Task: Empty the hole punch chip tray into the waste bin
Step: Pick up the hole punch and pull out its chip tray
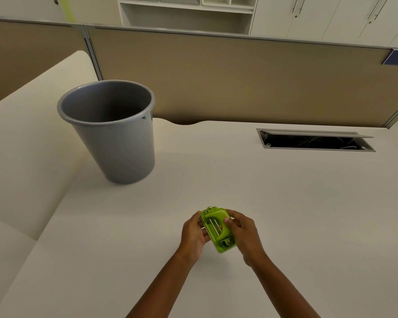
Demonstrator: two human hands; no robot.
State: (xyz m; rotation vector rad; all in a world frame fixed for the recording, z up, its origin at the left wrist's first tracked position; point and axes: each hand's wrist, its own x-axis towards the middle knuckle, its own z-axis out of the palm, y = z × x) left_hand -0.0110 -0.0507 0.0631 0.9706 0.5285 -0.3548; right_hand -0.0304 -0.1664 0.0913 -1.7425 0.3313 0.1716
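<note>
A small lime-green hole punch (217, 228) is held just above the white desk (285, 203), near its front middle. My left hand (194, 235) grips its left side, fingers under and around the base. My right hand (245, 235) holds the right side with the thumb pressed on the top lever. The chip tray underneath is hidden by the punch body and my fingers. A grey plastic waste bin (115, 134) stands upright on the desk at the far left, well beyond the punch, its mouth open upward.
An open cable hatch (315, 141) is set into the desk at the back right. A tan partition wall (239, 83) runs along the desk's far edge. A lower white surface (21, 157) adjoins on the left.
</note>
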